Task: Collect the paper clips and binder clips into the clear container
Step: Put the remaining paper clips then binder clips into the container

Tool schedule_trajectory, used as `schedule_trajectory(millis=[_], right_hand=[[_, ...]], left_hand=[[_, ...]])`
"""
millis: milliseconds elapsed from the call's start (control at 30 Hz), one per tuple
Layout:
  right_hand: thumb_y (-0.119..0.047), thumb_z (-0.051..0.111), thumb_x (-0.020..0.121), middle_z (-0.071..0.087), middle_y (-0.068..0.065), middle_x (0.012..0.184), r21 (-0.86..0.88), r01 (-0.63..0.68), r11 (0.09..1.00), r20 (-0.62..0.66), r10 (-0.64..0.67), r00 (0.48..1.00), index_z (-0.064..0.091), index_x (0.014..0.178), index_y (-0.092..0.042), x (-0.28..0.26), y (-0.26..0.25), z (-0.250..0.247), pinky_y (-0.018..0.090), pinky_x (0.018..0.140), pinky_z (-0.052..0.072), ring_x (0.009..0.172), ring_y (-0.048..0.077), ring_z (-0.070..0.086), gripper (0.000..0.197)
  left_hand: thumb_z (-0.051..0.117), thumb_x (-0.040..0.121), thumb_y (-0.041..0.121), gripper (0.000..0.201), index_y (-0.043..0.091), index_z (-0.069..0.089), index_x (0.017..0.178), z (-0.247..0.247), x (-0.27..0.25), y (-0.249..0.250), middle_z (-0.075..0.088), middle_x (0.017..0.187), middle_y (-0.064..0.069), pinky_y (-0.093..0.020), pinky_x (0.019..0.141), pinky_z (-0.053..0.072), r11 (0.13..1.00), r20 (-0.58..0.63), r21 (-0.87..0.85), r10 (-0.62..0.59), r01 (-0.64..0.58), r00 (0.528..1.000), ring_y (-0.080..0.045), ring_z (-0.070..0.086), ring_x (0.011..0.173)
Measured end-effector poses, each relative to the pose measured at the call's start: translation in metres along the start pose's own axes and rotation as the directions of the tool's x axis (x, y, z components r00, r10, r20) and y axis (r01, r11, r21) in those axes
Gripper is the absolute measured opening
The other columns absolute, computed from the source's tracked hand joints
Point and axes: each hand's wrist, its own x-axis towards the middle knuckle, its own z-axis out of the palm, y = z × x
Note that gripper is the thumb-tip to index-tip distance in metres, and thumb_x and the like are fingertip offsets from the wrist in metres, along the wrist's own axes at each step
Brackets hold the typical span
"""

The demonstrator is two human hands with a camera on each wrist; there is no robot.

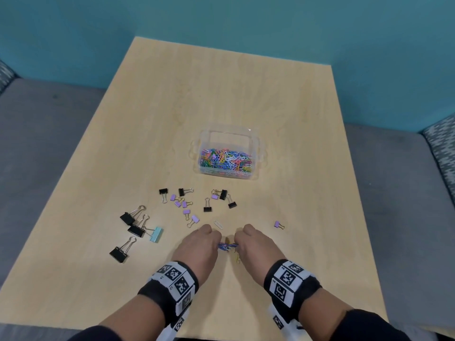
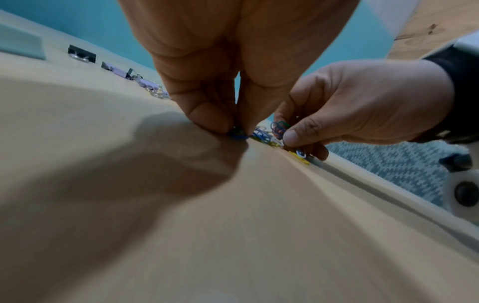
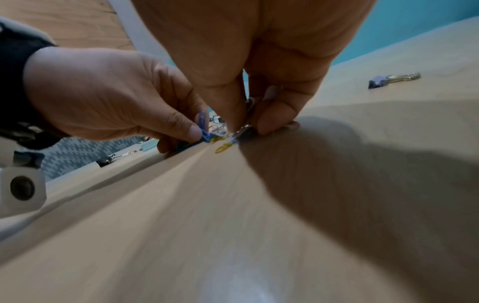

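A clear container [image 1: 256,141] partly full of coloured paper clips stands mid-table. Near the front, my left hand [image 1: 216,238] and right hand [image 1: 237,238] meet over a small pile of paper clips [image 1: 227,246]. In the left wrist view my left hand [image 2: 233,129] pinches blue clips [image 2: 237,135] against the table. In the right wrist view my right hand [image 3: 246,129] pinches clips [image 3: 242,131], and a yellow clip [image 3: 223,148] lies loose. A white paper clip [image 1: 218,225] lies just beyond my hands. Black and purple binder clips [image 1: 187,205] are scattered between my hands and the container.
Larger black binder clips [image 1: 128,219] and a light blue one [image 1: 156,234] lie at the left. A single purple binder clip [image 1: 279,225] sits at the right. The wooden table [image 1: 283,107] is bordered by grey seating [image 1: 44,134] and a teal wall.
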Motion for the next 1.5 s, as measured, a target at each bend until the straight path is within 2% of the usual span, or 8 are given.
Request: schedule_trajectory(millis=[133, 367, 567, 700, 833, 1000, 1200, 1500], right_hand=[[-0.019, 0.048, 0.092, 0.042, -0.004, 0.088, 0.126, -0.058, 0.99, 0.09, 0.047, 0.995, 0.055, 0.087, -0.015, 0.001, 0.006, -0.011, 0.032, 0.061, 0.037, 0.068, 0.022, 0.046, 0.01], [-0.025, 0.059, 0.082, 0.05, -0.008, 0.076, 0.355, -0.154, 0.922, 0.197, 0.087, 0.977, 0.049, 0.07, -0.03, 0.004, 0.021, -0.044, 0.028, 0.064, 0.04, 0.067, 0.009, 0.047, 0.017], [-0.019, 0.068, 0.082, 0.053, -0.006, 0.058, 0.51, -0.121, 0.851, 0.029, 0.124, 0.992, 0.06, 0.073, -0.015, 0.046, 0.025, -0.115, 0.023, 0.05, 0.037, 0.048, 0.004, 0.044, 0.013], [-0.016, 0.067, 0.081, 0.057, 0.0, 0.065, 0.437, -0.091, 0.895, -0.13, 0.163, 0.978, 0.059, 0.075, -0.016, 0.101, 0.032, -0.153, 0.026, 0.054, 0.042, 0.05, 0.003, 0.05, 0.01], [-0.016, 0.062, 0.078, 0.06, -0.002, 0.074, 0.318, -0.159, 0.935, -0.132, 0.21, 0.969, 0.061, 0.08, -0.018, 0.144, 0.031, -0.159, 0.027, 0.059, 0.043, 0.069, 0.02, 0.057, 0.003], [-0.032, 0.064, 0.084, 0.054, 0.003, 0.107, 0.191, -0.192, 0.963, -0.092, 0.212, 0.973, 0.058, 0.114, -0.018, 0.14, 0.029, -0.146, 0.031, 0.076, 0.045, 0.09, 0.022, 0.057, 0.034], [-0.026, 0.055, 0.084, 0.06, 0.003, 0.084, 0.196, -0.156, 0.968, 0.0, 0.159, 0.987, 0.057, 0.079, -0.017, 0.075, 0.033, -0.109, 0.036, 0.069, 0.046, 0.075, 0.025, 0.056, 0.011], [-0.038, 0.05, 0.089, 0.047, -0.007, 0.071, 0.304, -0.177, 0.936, 0.148, 0.137, 0.979, 0.045, 0.076, -0.022, -0.024, 0.038, -0.048, 0.029, 0.061, 0.035, 0.065, 0.01, 0.043, 0.021]], left_hand=[[0.05, 0.087, 0.011, 0.012, 0.014, 0.059, 0.082, -0.009, 0.001, -0.001, 0.046, 0.082, 0.003, -0.029, 0.059, 0.036, 0.996, 0.049, -0.064, -0.062, 0.065, 0.997, -0.019, 0.045, 0.065], [0.061, 0.079, 0.017, 0.01, 0.023, 0.06, 0.071, -0.049, -0.003, -0.012, 0.058, 0.072, 0.007, -0.024, 0.061, 0.044, 0.931, 0.136, -0.339, -0.093, 0.134, 0.986, -0.01, 0.054, 0.068], [0.066, 0.072, 0.014, 0.011, 0.023, 0.063, 0.068, -0.116, 0.046, -0.021, 0.06, 0.052, 0.001, -0.024, 0.05, 0.042, 0.75, 0.022, -0.648, -0.156, 0.133, 0.987, -0.014, 0.053, 0.045], [0.067, 0.077, 0.005, 0.017, 0.018, 0.063, 0.067, -0.151, 0.106, -0.023, 0.059, 0.055, 0.003, -0.038, 0.056, 0.056, 0.795, -0.149, -0.599, -0.224, 0.092, 0.963, -0.018, 0.057, 0.049], [0.066, 0.071, 0.014, 0.007, 0.02, 0.064, 0.067, -0.153, 0.149, -0.013, 0.061, 0.059, 0.003, -0.042, 0.063, 0.057, 0.841, -0.203, -0.54, -0.17, 0.034, 0.964, -0.025, 0.063, 0.06], [0.059, 0.082, 0.006, 0.02, 0.023, 0.066, 0.091, -0.139, 0.155, -0.018, 0.065, 0.074, 0.002, -0.034, 0.066, 0.056, 0.793, -0.162, -0.608, -0.177, 0.043, 0.971, -0.019, 0.061, 0.055], [0.054, 0.087, 0.017, 0.014, 0.016, 0.068, 0.09, -0.139, 0.159, -0.044, 0.058, 0.092, -0.004, -0.031, 0.07, 0.042, 0.991, -0.181, -0.087, -0.117, 0.103, 0.976, -0.025, 0.057, 0.083], [0.053, 0.088, 0.03, 0.02, 0.016, 0.065, 0.097, -0.121, 0.197, -0.018, 0.051, 0.093, -0.005, -0.034, 0.071, 0.044, 0.939, 0.038, 0.343, -0.004, -0.009, 0.999, -0.026, 0.048, 0.09]])
